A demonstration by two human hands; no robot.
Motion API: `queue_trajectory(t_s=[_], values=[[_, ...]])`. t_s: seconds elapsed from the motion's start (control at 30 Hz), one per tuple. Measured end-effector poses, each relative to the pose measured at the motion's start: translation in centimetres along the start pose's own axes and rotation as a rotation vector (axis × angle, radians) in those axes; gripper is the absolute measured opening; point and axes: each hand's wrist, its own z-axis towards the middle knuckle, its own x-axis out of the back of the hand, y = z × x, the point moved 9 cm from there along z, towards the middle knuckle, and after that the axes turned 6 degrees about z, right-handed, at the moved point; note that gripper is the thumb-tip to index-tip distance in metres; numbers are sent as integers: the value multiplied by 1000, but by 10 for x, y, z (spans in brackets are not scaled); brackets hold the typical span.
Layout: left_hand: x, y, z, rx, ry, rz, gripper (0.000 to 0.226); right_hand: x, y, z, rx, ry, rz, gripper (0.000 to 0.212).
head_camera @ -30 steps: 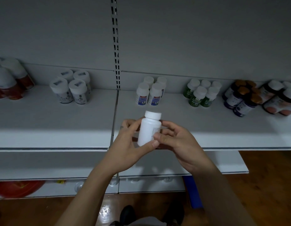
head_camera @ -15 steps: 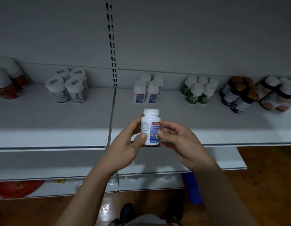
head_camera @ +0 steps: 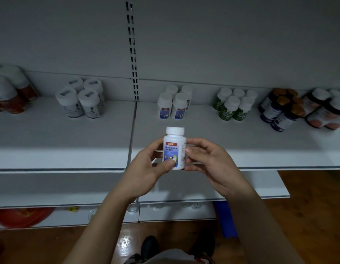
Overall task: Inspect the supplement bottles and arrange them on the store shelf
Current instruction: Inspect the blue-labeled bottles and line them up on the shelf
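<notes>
White plastic supplement bottle with a white screw cap (head_camera: 174,147) stands upright between my hands, cap up, long axis vertical, front label facing me. My left hand (head_camera: 146,172) curls round its lower left side, thumb pressed across the label's bottom edge; my right hand (head_camera: 209,162) pinches its right side with thumb and fingertips. Its label shows a red brand strip with white characters, small print I cannot read, a blue field and a side barcode. I hold it above the front of the grey metal store shelf (head_camera: 60,141), before four matching blue-labelled bottles (head_camera: 173,105) at the back
</notes>
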Motion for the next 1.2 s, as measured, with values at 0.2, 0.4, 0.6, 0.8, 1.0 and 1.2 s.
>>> queue_trajectory(t_s=[0.2,0.4,0.6,0.8,1.0,1.2], values=[[14,-6,5,-5,105,111,57,-5,-6,6,24,6,-149,19],[21,-3,10,-41,136,211,58,-18,-33,31,169,24,-572,32],[42,17,29,-126,178,413,62,-58,-80,55,306,28,-1122,40],[77,37,46,-181,285,767,68,-93,-116,94,361,-75,-1138,26],[103,42,67,41,198,1051,79,-115,-143,155,414,15,-1207,30],[109,26,70,106,154,1015,75,-114,-132,206,349,109,-1390,31]])
